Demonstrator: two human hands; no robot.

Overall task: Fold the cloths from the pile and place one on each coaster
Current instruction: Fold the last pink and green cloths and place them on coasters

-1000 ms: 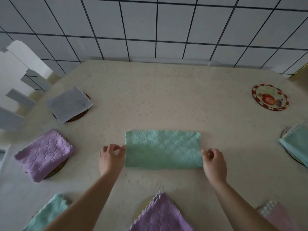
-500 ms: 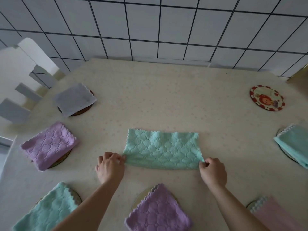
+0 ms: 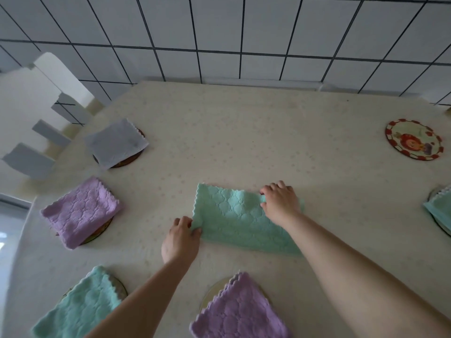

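Lying flat in the middle of a cream, speckled bench (image 3: pixel 244 132), a mint-green cloth (image 3: pixel 234 223) forms a long rectangle, folded once, with a quilted scallop pattern pressed into its fluffy pile and a wavy, pinked edge down its left end. The left hand (image 3: pixel 180 240) grips the cloth's near-left corner, its fingers (image 3: pixel 185 222) closed on the fabric with the thumb on top. The right hand (image 3: pixel 280 203) reaches across the cloth and pinches its far edge towards the right end, fingers together on the fabric, which bunches slightly under them; the right forearm crosses over the cloth's right part and hides it.

Around the bench, other folded cloths sit on round coasters. At far left a grey cloth (image 3: pixel 117 142) covers most of a dark coaster. Nearer, a lilac cloth (image 3: pixel 80 211) rests on another coaster, overhanging it. At the near-left a second mint cloth (image 3: pixel 78 308) lies over a coaster, and at the near centre a second lilac cloth (image 3: pixel 239 311) covers part of a pale coaster. At the right edge of the view a third mint cloth (image 3: pixel 439 211) is partly cut off. One bare coaster (image 3: pixel 414 139), round with a red-and-white rim and a cartoon picture, lies at far right, well apart from the hands. A white tiled wall (image 3: pixel 244 37) with dark grout runs behind the bench.
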